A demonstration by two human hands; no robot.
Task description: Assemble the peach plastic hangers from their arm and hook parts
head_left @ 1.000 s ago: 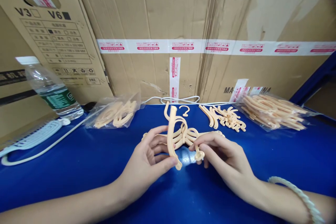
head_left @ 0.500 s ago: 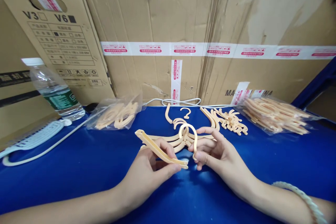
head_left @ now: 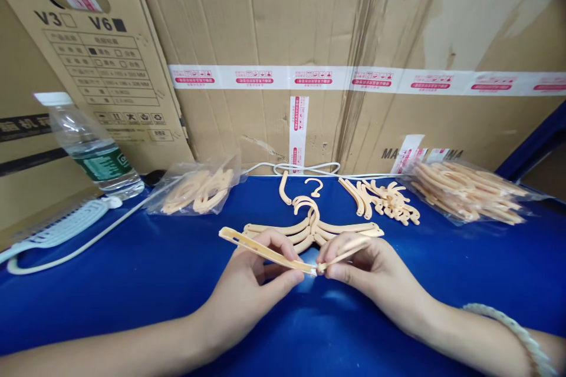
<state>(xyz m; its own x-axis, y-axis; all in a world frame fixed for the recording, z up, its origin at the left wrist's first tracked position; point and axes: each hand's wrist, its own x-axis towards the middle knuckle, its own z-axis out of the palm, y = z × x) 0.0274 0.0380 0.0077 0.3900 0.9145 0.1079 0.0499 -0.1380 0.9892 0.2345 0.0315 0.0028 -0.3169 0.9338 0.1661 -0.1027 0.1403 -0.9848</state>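
Note:
Between the thumb and fingers of my left hand (head_left: 260, 283) is a beige plastic hanger arm (head_left: 260, 250), its hollow side showing and its narrow end towards the right. My right hand (head_left: 367, 265) pinches a beige hanger hook (head_left: 344, 252), seen almost edge-on. The hook's base end sits right by the arm's narrow end; I cannot tell if they touch. Just behind both hands lie several assembled hangers (head_left: 305, 227), stacked with their hooks overlapping. A single hanger arm (head_left: 284, 188) and a loose hook (head_left: 315, 187) rest farther back on the blue table (head_left: 177, 294).
To the right are loose hanger arms (head_left: 355, 197), a heap of hooks (head_left: 395, 203) and a full plastic bag of parts (head_left: 471, 191). At left stand a smaller bag (head_left: 197, 188), a water bottle (head_left: 97, 150) and a pale blue brush-like object (head_left: 66, 225) beside a white cable (head_left: 88, 256). Cardboard boxes (head_left: 265, 129) wall the back.
My right hand has turned the hook from upright to nearly flat and brought its base to the arm's end. The left hand's arm piece has tilted slightly flatter.

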